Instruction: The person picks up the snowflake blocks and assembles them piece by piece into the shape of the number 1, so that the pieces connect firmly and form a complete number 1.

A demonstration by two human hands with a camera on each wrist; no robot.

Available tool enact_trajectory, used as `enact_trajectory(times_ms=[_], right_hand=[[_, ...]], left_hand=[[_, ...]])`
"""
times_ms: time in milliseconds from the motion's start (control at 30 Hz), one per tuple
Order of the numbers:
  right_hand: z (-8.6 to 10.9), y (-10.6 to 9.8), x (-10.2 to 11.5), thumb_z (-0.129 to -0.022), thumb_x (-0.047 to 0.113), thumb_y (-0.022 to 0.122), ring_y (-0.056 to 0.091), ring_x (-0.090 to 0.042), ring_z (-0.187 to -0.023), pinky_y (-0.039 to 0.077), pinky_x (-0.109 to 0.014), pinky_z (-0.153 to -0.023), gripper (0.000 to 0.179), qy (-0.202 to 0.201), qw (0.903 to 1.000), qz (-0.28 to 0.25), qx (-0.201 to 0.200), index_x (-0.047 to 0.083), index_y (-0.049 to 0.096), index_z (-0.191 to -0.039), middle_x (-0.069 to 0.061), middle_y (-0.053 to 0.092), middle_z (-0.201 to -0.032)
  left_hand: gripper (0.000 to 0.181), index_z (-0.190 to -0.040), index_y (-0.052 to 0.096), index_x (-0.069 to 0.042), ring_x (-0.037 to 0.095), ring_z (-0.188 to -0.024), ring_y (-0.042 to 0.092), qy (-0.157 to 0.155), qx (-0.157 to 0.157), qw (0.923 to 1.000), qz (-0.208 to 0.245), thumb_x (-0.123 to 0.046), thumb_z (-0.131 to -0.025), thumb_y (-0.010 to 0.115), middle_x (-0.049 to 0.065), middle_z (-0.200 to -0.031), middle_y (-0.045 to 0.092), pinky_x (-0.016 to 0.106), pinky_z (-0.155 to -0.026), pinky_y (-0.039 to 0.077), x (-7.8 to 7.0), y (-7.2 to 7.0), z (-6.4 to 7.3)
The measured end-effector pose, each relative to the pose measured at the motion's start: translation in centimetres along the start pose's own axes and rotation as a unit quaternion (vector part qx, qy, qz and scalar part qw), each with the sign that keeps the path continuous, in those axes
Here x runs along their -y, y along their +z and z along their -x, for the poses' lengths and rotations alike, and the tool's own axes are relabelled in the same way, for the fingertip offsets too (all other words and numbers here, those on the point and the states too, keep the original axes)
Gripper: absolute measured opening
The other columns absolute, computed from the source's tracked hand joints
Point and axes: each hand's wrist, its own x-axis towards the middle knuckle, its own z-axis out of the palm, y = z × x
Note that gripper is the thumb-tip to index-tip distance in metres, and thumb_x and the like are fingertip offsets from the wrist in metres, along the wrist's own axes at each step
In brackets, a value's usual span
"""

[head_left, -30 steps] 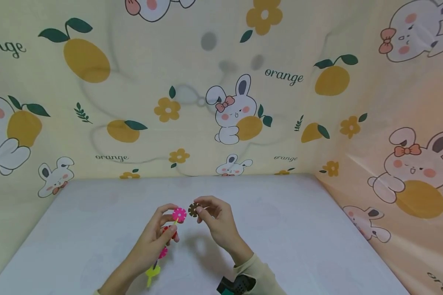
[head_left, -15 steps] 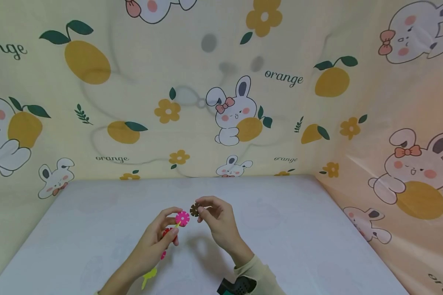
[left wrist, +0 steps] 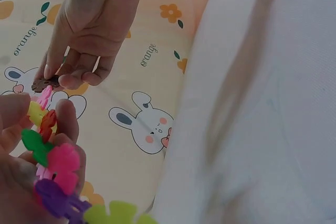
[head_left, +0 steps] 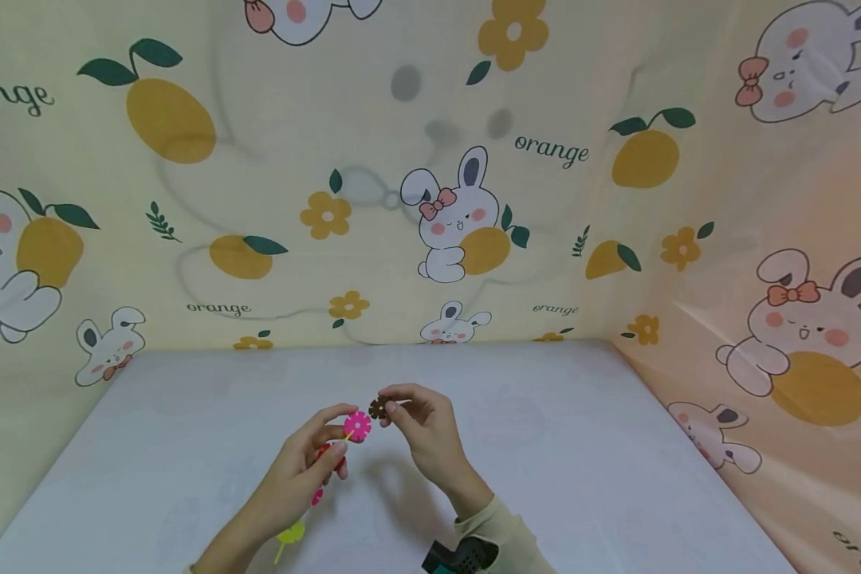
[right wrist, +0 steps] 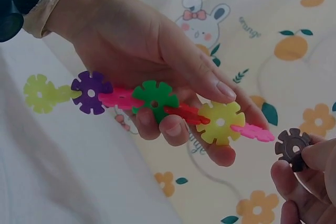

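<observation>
My left hand (head_left: pixel 296 472) holds a chain of interlocked plastic notched discs, its thumb and fingers round the upper part. Pink, yellow, red, green, pink, purple and yellow-green pieces run along it. The green disc (right wrist: pixel 149 94) lies by the curled fingers, and the purple disc (right wrist: pixel 83 97) and yellow-green disc (right wrist: pixel 34 97) trail past the palm. At the free end, a pink disc (head_left: pixel 359 434) juts out toward a brown notched disc (right wrist: pixel 286 139). My right hand (head_left: pixel 432 443) pinches that brown disc between thumb and fingers, just beside the pink one.
Both hands are raised over a white tabletop (head_left: pixel 581 470). Behind and to the right hangs a cream cloth (head_left: pixel 373 104) printed with rabbits and oranges. A black wrist device (head_left: pixel 466 554) sits at the right sleeve (head_left: pixel 505 530).
My left hand has tilted the chain a little, and its pink end disc has shifted right and slightly down, closer to the brown disc. My right hand has barely moved.
</observation>
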Motion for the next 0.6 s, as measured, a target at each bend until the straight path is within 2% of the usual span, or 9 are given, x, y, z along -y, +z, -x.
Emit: enact_trajectory(times_ms=[167,400,600], right_hand=[[-0.03,-0.07,-0.06,-0.100,0.002,0.059,0.067,-0.007,-0.081,0.058,-0.024,-0.082,0.018,-0.001,1.0000,0.001,0.007,-0.008,0.068,-0.112,-0.032,0.069,-0.105],[0.00,-0.19,-0.23,-0.101,0.002,0.058,0.066,-0.006,-0.083,0.058,-0.024,-0.084,0.019,-0.015,0.9994,0.006,0.031,-0.008,0.069,-0.111,-0.032,0.069,-0.105],[-0.02,-0.23,-0.35,-0.100,0.000,0.058,0.068,-0.012,-0.083,0.060,-0.030,-0.086,0.018,-0.026,0.9989,0.002,0.038,-0.010,0.069,-0.109,-0.034,0.068,-0.101]], left_hand=[[0.045,-0.149,0.044,-0.013,0.011,-0.069,0.061,0.003,0.009,1.0000,-0.001,-0.020,-0.106,0.054,0.020,-0.114,0.066,0.024,-0.060,0.052,0.17,-0.21,-0.09],[0.046,-0.149,0.044,-0.007,0.015,-0.069,0.064,0.028,0.021,0.9994,0.008,-0.020,-0.106,0.053,0.021,-0.111,0.068,0.025,-0.061,0.054,0.34,-0.30,-0.20],[0.047,-0.148,0.045,-0.005,0.015,-0.068,0.063,0.017,0.020,0.9996,0.014,-0.020,-0.105,0.056,0.022,-0.114,0.068,0.024,-0.061,0.053,0.39,-0.26,-0.19]])
